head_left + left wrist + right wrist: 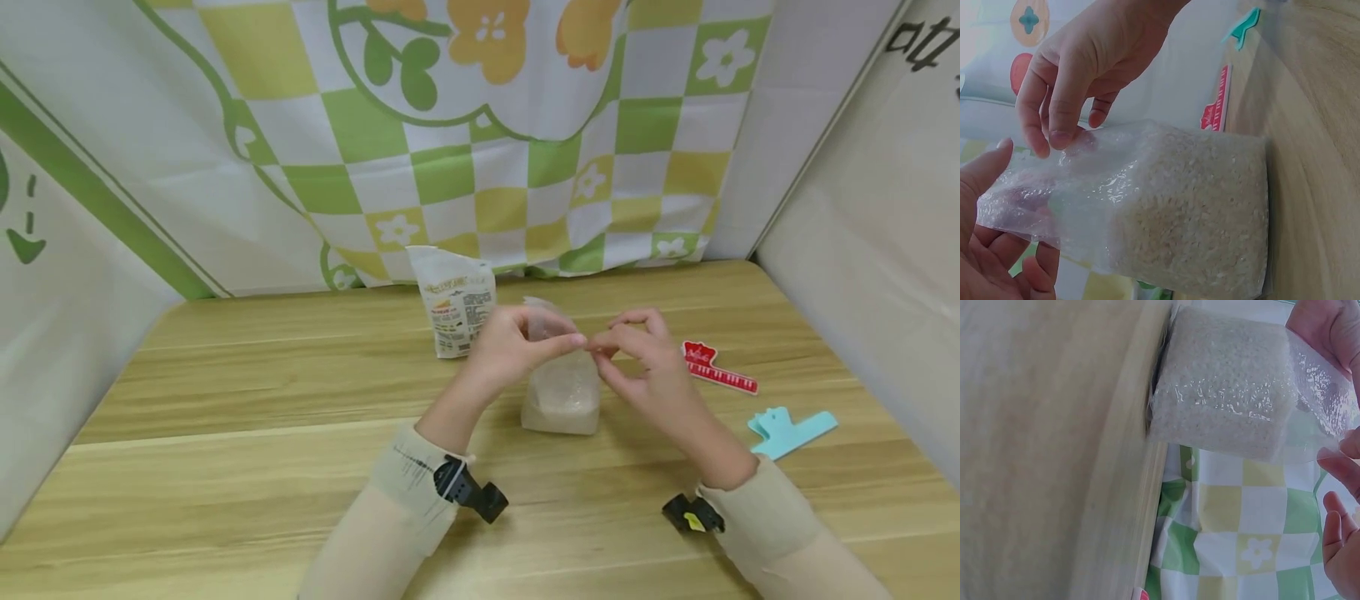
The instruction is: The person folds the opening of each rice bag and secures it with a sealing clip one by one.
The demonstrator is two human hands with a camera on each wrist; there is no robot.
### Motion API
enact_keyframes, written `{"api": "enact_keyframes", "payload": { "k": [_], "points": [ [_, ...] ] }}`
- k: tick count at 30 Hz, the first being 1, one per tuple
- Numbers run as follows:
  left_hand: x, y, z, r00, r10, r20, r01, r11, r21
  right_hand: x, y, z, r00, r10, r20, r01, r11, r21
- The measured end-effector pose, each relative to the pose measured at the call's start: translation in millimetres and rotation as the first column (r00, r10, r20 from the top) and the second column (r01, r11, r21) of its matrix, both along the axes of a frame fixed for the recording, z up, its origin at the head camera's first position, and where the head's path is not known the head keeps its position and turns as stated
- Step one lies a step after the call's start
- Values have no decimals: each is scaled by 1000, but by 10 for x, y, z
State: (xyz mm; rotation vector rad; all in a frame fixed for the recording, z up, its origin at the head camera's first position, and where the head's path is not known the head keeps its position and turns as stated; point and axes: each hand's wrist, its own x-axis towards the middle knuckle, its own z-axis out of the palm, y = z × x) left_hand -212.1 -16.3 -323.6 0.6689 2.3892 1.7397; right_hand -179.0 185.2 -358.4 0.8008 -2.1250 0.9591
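Observation:
A clear plastic bag of rice (561,393) stands upright on the wooden table, its upper part loose and creased. My left hand (512,350) holds that upper part from the left, fingers behind the plastic and thumb reaching across the front. At the bag's right edge, my right hand (648,371) pinches the film between thumb and forefinger. The two hands almost meet there. Rice grains fill the lower part of the bag (1194,209) in the left wrist view. The right wrist view shows the bag (1222,381) from its other side.
A white printed packet (457,308) stands behind the bag, to the left. Right of the hands lie a red clip (716,371) with a piano-key pattern and a light-blue clip (791,432). A checkered cloth (502,175) hangs behind the table (247,475).

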Motion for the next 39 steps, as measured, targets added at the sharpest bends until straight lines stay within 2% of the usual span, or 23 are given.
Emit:
{"api": "enact_keyframes", "payload": {
  "k": [2,6,9,16,20,24,28,32,36,39],
  "points": [
    [1,13,-7,1000,19,-14,-19,1000,-5,1,-2,3,1000,-3,4,3,1000,1],
    [13,44,-9,997,76,-10,-76,997,-9,2,-3,7,1000,1,7,-1,1000,5],
    [15,60,-15,995,97,-1,-97,995,-8,3,3,5,1000,7,17,-8,1000,5],
    [18,68,-18,995,102,20,-102,995,-5,0,25,16,998,32,45,-33,999,15],
    [21,68,-17,994,101,34,-101,995,-1,17,44,45,990,45,136,-45,999,4],
    [19,69,-25,994,104,41,-104,995,2,44,59,68,963,24,267,-18,999,-26],
    [26,68,-19,993,109,48,-109,994,4,47,60,93,931,-19,363,29,999,-22],
    [31,68,-17,992,109,59,-109,994,6,42,47,121,877,-42,479,45,999,5],
    [34,61,-8,993,101,67,-102,995,6,45,35,145,820,-29,572,29,1000,10],
    [32,54,1,993,93,68,-94,996,9,46,29,159,805,-29,593,28,1000,11]
  ]
}}
